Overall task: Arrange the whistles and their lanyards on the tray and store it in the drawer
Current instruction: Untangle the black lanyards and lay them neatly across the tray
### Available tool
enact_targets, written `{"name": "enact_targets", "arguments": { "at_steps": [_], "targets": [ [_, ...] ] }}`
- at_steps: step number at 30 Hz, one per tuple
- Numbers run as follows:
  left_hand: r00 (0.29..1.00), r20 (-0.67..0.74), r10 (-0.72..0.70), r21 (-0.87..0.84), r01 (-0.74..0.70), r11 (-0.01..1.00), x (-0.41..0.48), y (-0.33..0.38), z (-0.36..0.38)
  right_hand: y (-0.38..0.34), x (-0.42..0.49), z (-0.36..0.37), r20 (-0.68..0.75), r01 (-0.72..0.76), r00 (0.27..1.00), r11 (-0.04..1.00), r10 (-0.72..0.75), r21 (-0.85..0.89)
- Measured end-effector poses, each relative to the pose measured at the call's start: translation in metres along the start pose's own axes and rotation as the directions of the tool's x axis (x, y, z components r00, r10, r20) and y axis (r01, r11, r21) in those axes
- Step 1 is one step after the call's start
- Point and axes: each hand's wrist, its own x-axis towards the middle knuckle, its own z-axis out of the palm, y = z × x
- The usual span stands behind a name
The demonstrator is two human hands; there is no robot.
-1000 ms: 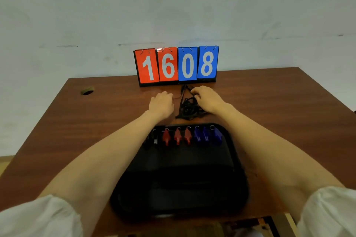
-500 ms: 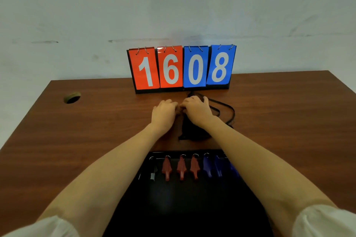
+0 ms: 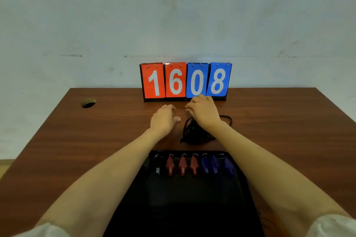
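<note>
The left hand and right hand are each pinching one lanyard strand, stretching it taut to free it from the tangled lanyards.

A brown wooden table fills the lower frame. At its far centre edge stands a flip scoreboard reading 1608. A black tray sits at lower centre, a tangle of black lanyards just beyond it. A round cable hole lies upper left.

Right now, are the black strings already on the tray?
No, the black strings lie in a heap on the table, beyond the tray that holds the whistles.
</note>
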Motion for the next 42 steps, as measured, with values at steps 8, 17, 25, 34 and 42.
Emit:
{"name": "enact_targets", "arguments": {
  "at_steps": [8,17,25,34,42],
  "targets": [
    [0.979,-0.074,0.192,-0.515,-0.202,0.833,-0.041,0.071,-0.050,-0.011,-0.020,-0.103,-0.377,0.047,0.920,0.928,0.103,0.369],
    [0.944,-0.270,0.188,-0.350,-0.278,0.895,-0.082,0.094,-0.125,0.000,-0.057,-0.212,-0.668,-0.027,0.729,0.982,0.148,0.187],
    [0.883,-0.393,0.256,0.054,-0.256,0.965,-0.108,0.066,-0.178,0.004,-0.089,-0.238,-0.626,-0.171,0.750,0.977,0.213,0.127],
    [0.902,-0.373,0.217,0.153,-0.171,0.973,-0.141,0.022,-0.182,0.008,-0.124,-0.219,-0.502,-0.305,0.817,0.951,0.285,0.045],
    [0.948,-0.315,0.051,-0.049,-0.070,0.996,-0.157,-0.002,-0.160,-0.013,-0.141,-0.191,-0.203,-0.318,0.876,0.839,0.438,0.441]
  ]
}}
